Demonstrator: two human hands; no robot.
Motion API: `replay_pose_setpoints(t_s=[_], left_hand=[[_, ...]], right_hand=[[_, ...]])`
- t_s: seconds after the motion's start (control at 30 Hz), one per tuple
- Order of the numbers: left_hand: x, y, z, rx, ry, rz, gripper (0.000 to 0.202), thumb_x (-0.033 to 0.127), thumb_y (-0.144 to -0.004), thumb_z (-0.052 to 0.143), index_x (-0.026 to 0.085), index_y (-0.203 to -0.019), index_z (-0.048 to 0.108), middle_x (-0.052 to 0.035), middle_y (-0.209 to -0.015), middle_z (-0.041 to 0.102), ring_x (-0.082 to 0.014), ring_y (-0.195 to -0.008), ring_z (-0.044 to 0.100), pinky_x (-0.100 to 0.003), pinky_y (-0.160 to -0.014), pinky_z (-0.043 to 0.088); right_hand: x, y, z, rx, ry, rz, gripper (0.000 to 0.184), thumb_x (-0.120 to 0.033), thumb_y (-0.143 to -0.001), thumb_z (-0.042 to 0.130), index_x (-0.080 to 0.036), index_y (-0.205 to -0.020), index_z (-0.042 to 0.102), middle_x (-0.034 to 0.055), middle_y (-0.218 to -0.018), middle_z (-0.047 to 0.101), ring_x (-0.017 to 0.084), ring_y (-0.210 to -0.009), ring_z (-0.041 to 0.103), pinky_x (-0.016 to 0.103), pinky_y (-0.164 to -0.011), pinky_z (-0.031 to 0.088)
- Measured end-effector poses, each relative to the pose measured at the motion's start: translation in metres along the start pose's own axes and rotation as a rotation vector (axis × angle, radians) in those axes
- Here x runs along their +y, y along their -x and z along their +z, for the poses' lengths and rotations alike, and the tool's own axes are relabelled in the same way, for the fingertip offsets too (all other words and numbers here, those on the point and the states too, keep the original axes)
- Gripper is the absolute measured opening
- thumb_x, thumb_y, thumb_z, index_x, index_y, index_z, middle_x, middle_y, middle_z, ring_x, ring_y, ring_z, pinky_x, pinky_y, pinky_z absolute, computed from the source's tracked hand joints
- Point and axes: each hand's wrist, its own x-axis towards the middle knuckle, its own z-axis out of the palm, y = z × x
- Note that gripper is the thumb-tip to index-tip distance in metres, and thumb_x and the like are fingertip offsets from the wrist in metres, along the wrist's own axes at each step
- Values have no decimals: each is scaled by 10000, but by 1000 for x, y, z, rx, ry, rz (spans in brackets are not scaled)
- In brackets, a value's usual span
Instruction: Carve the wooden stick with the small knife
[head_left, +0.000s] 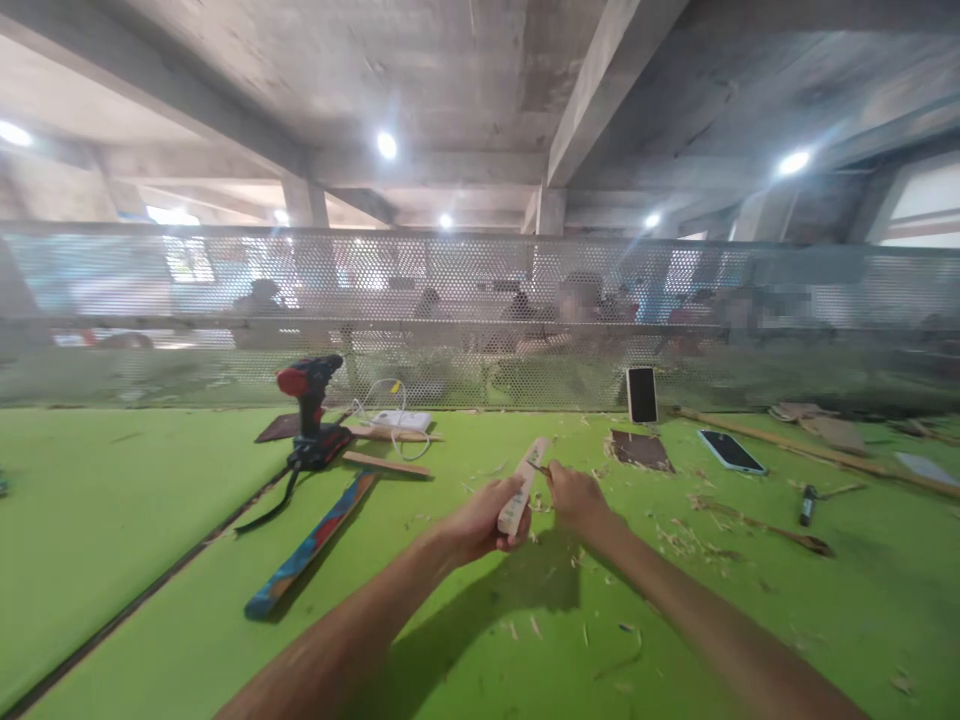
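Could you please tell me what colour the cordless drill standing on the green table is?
The drill is red and black, clearest in the head view.

Head-worn camera, facing forward, near right hand [574, 497], over green table [150, 500]

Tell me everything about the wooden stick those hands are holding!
The wooden stick is pale, flat and narrow, like bare light wood. It tilts up and away, above the green table. The left hand is shut round its lower end. The right hand presses a thin dark tool against its right edge near the middle. Wood shavings lie scattered beneath.
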Motion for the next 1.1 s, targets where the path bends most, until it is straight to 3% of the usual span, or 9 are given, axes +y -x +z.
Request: replay_pose_setpoints(t_s=[0.27, 0.57, 0.7, 0.83, 0.97, 1.1], left_hand=[[3, 2, 2, -9, -44, -53, 372, 438, -1085, 408, 170, -849, 513, 23, -524, 526, -80, -388, 415, -178, -384, 255], [3, 5, -5, -68, -76, -90, 353, 325, -1112, 319, 158, -889, 536, 23, -563, 540, -83, -411, 456, -167, -379, 313], [21, 16, -8, -264, -187, -92, 405, 404, -1099, 389, 147, -855, 586, -2, -567, 553, -93, -402, 485, -178, -359, 349], [44, 23, -20, -150, -117, 66, 419, 439, -1093, 395, 153, -846, 577, 14, -559, 518, -80, -384, 450, -164, -349, 345], [47, 15, -34, -86, -60, -1, 396, 390, -1097, 372, 156, -824, 538, 11, -547, 508, -88, -379, 455, -164, -352, 343], [35, 1, -28, 77, 18, -61, 348, 368, -1097, 354, 155, -886, 532, -42, -630, 591, -143, -497, 578, -205, -412, 450]], right_hand=[[14, -4, 5, -49, 26, 44, 328, -182, -1083, 322, -117, -1140, 639, 137, -897, 756, 226, -771, 705, 295, -648, 446], [43, -10, 8, -71, 7, 124, 368, -179, -1062, 332, -98, -1106, 689, 122, -795, 695, 196, -612, 607, 309, -618, 416], [63, -10, 3, -60, -30, 200, 369, -183, -1064, 329, -115, -997, 686, 93, -701, 633, 176, -549, 533, 302, -576, 383], [61, -13, -6, 25, -73, 219, 415, -285, -1099, 308, -125, -956, 663, 78, -687, 581, 182, -593, 525, 314, -585, 385], [39, -13, -13, 96, -162, 167, 474, -342, -1122, 230, -166, -926, 624, 40, -662, 531, 166, -546, 489, 305, -538, 390], [16, -5, -14, 152, -250, 47, 427, -298, -1108, 216, -184, -938, 590, 28, -652, 530, 160, -496, 460, 295, -470, 369]])
